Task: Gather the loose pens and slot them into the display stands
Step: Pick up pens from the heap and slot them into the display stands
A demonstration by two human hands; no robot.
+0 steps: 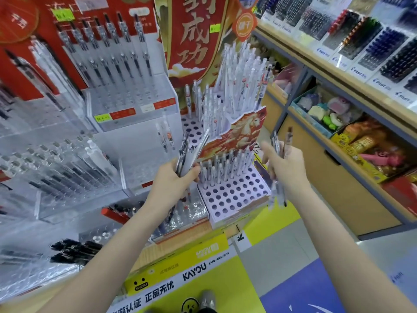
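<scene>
My left hand [174, 177] grips a bundle of several pens [191, 147], white and dark, pointing up and to the right. In my right hand [285, 168] I hold a few clear, dark-tipped pens [279, 141] upright, and their lower ends hang below the palm. Between the two hands stands a white perforated display stand [234, 195] with rows of white pens at its back and many bare holes in front. Behind it a taller tier [194, 127] of the same stand holds many white pens.
Clear acrylic pen stands [133, 102] fill the left side, with loose black pens [74, 249] lying at the lower left. A wooden shelf unit [338, 91] with Pilot pen racks and boxes of toys stands on the right. A yellow counter edge [180, 267] runs below my arms.
</scene>
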